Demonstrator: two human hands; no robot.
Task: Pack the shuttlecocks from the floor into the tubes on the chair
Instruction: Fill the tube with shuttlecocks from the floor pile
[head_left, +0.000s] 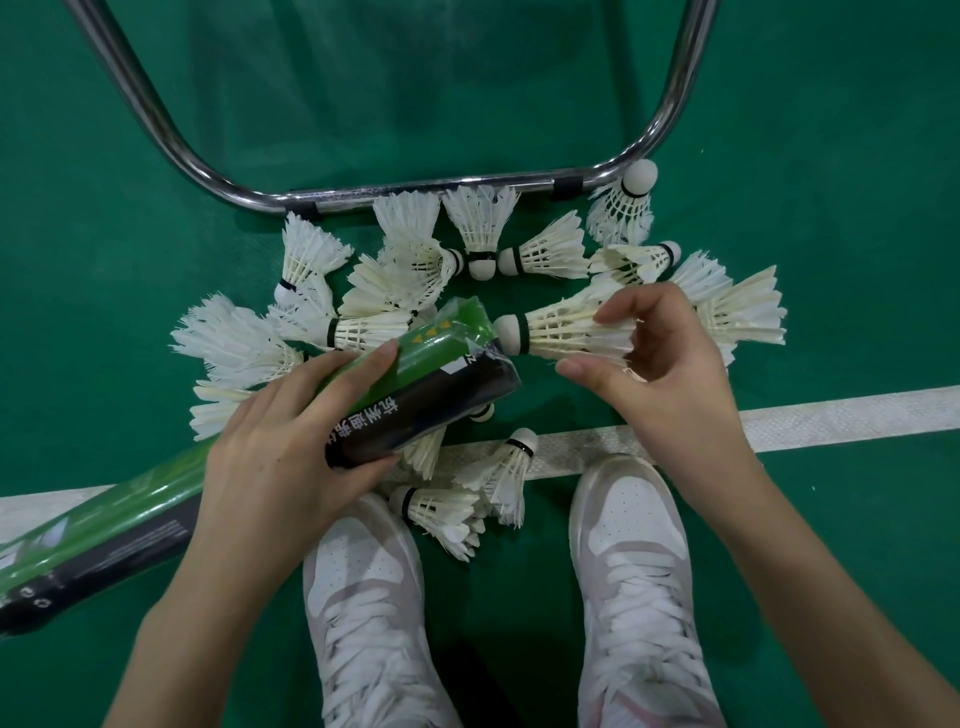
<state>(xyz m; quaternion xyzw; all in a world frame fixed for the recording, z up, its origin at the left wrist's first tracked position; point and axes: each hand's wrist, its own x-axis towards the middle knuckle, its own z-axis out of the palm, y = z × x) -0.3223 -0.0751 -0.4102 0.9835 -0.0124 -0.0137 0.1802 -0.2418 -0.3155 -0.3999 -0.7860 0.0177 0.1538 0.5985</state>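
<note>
My left hand (275, 457) grips a long green and black tube (415, 384) that slants from lower left up to the centre. The tube's open end points right. My right hand (670, 374) holds a white feather shuttlecock (566, 330) by its skirt, with the cork tip at the tube's mouth. Several more shuttlecocks (410, 254) lie scattered on the green floor behind and under the tube. A few shuttlecocks (457, 506) also rest near my shoes.
The chrome chair leg frame (363, 196) curves across the floor just beyond the pile. A white court line (831, 415) runs left to right under my hands. My two white shoes (631, 571) stand at the bottom.
</note>
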